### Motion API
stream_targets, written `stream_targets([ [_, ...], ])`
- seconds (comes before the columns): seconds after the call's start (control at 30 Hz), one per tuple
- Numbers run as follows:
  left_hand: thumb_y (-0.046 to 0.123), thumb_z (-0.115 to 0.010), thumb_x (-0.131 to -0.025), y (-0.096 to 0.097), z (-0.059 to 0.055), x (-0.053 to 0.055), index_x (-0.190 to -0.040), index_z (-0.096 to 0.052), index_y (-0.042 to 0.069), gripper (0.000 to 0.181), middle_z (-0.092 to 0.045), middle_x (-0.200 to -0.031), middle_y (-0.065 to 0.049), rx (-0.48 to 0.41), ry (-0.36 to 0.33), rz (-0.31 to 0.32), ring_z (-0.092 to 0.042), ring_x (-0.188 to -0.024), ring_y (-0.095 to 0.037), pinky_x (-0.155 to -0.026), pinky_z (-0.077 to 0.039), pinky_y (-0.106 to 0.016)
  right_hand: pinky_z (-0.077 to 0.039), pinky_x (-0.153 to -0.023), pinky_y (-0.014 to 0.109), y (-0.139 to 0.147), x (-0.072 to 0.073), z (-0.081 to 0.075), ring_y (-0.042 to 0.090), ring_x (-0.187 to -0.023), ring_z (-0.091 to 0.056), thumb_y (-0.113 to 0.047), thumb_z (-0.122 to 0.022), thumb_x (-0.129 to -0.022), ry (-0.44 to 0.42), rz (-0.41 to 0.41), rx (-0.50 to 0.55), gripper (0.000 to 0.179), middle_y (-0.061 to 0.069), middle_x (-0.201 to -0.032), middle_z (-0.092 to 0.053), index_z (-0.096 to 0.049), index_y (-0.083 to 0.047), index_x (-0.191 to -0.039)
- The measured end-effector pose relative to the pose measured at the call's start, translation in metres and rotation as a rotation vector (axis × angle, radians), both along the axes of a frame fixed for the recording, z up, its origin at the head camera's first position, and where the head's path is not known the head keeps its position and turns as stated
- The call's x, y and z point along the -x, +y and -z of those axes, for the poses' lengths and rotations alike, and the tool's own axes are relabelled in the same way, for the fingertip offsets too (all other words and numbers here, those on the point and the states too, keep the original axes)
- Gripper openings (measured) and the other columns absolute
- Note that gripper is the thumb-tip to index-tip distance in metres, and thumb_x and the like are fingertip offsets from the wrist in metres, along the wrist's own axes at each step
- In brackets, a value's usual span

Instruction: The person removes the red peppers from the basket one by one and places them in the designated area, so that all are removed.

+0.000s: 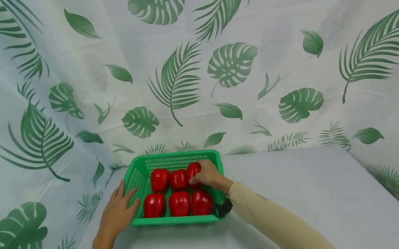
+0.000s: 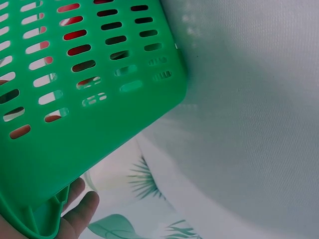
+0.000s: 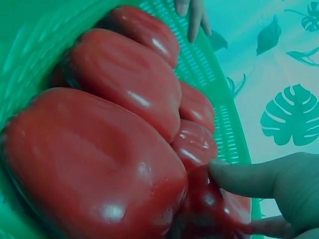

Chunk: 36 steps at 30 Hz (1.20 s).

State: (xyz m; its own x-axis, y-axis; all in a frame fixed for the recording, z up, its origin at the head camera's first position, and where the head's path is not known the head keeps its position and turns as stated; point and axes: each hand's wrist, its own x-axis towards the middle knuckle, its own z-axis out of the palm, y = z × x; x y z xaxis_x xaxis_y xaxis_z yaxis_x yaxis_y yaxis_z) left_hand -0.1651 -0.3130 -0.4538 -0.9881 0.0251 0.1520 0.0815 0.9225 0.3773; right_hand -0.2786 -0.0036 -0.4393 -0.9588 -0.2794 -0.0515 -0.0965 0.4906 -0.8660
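Right hand (image 1: 206,173) has its thumb and fingers curled round the back-right red pepper (image 1: 192,171) (well, it looks like a pepper), which sits inside the green basket (image 1: 179,220), spaced only about as wide as the pepper itself. Left hand (image 1: 119,210) is over at the basket's left side, fingers pretty straight and spread across the rim, no pepper in them; I'd guess it's just steadying things. So the step in hand looks like handling that one pepper in the basket, though whether it's being set down or picked up, can't tell from this. Either way, the next move probably calls for a clean grip or release without bumping the other five peppers (image 1: 179,204), all in the basket too, two rows of three counting the held one. Head cam gets you that full layout, plus the white table (image 1: 281,200) around the basket. Right wrist cam shows the thumb (image 3: 239,177) pressed on the pepper close up, while the left wrist cam gets the basket's slotted outer wall and fingertips (image 2: 85,208) poking out by its corner, which the head cam hides.
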Motion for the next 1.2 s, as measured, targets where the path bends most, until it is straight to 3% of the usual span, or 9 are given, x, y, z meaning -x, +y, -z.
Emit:
stream_targets([
  [0.23, 0.026, -0.057, -0.109, -0.001, 0.000, 0.000, -0.149, -0.060, -0.002, 0.049, -0.021, -0.169, -0.037, -0.005, -0.003, 0.010, -0.027, -0.150, -0.056, -0.105, -0.041, -0.079, -0.059, -0.098, 0.054, 0.003, -0.004, -0.010, 0.042, -0.129, -0.054, -0.005, -0.085, -0.086, 0.013, -0.011, -0.012, 0.082, 0.026, -0.146, -0.051, -0.047, 0.006, -0.157],
  [0.43, 0.027, -0.057, -0.109, 0.000, -0.001, 0.000, -0.150, -0.059, -0.002, 0.050, -0.020, -0.170, -0.036, -0.002, -0.027, 0.010, -0.023, -0.153, -0.054, -0.106, -0.041, -0.078, -0.061, -0.093, 0.054, 0.008, -0.008, -0.017, 0.043, -0.129, -0.053, -0.008, -0.087, -0.084, 0.023, -0.015, 0.011, 0.083, 0.024, -0.146, -0.051, -0.049, 0.002, -0.157],
  [0.77, 0.027, -0.056, -0.110, 0.000, 0.000, 0.000, -0.151, -0.058, -0.003, 0.051, -0.017, -0.171, -0.035, -0.008, -0.038, -0.003, -0.018, -0.156, -0.054, -0.107, -0.039, -0.078, -0.060, -0.094, 0.055, 0.019, -0.016, -0.026, 0.043, -0.134, -0.051, -0.012, -0.086, -0.086, 0.071, -0.048, 0.063, 0.082, 0.023, -0.153, -0.048, -0.048, -0.001, -0.159],
  [1.2, 0.028, -0.056, -0.110, -0.001, 0.002, 0.002, -0.150, -0.058, -0.003, 0.051, -0.017, -0.170, -0.036, 0.001, -0.033, -0.001, -0.018, -0.155, -0.055, -0.106, -0.039, -0.078, -0.062, -0.093, 0.054, 0.045, -0.020, -0.035, 0.045, -0.133, -0.054, -0.015, -0.087, -0.085, 0.193, -0.042, -0.004, 0.083, 0.024, -0.151, -0.051, -0.050, 0.001, -0.157],
])
